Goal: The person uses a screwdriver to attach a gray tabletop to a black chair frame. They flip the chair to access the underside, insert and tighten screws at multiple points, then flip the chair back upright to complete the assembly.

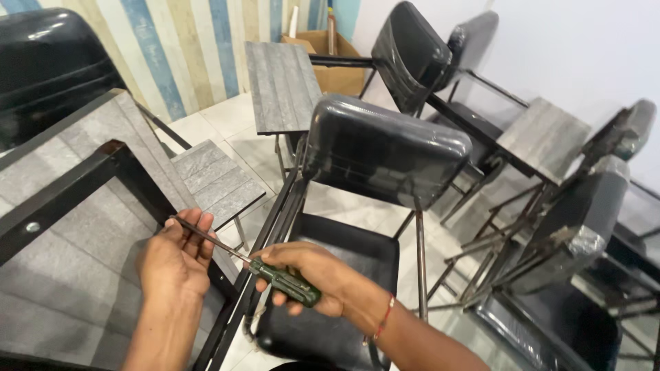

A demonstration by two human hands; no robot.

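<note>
The right hand [309,269] is closed round the green handle of a screwdriver [275,273], fingers wrapped tight on the grip near the lower middle of the view. The screwdriver's thin metal shaft runs up and to the left from the handle, and its tip ends at the fingertips of the left hand [175,257]. The left hand's fingers are drawn together about the tip of the shaft, steadying it; whether they pinch anything else there cannot be told.

Both hands sit over the right edge of a grey wood-grain tabletop [62,247] at near left, which is tilted and crossed by a black metal bar [75,182] bearing a small round fastener.

Just right of the hands stands a black padded chair [385,154], its backrest wrapped in clear plastic film, its seat directly beneath the right wrist. A red thread band [385,317] circles that wrist.

Further chairs of the same kind with grey writing tablets stand at far middle and right. A cardboard box [330,58] rests at the far wall on the pale tiled floor [227,117].
</note>
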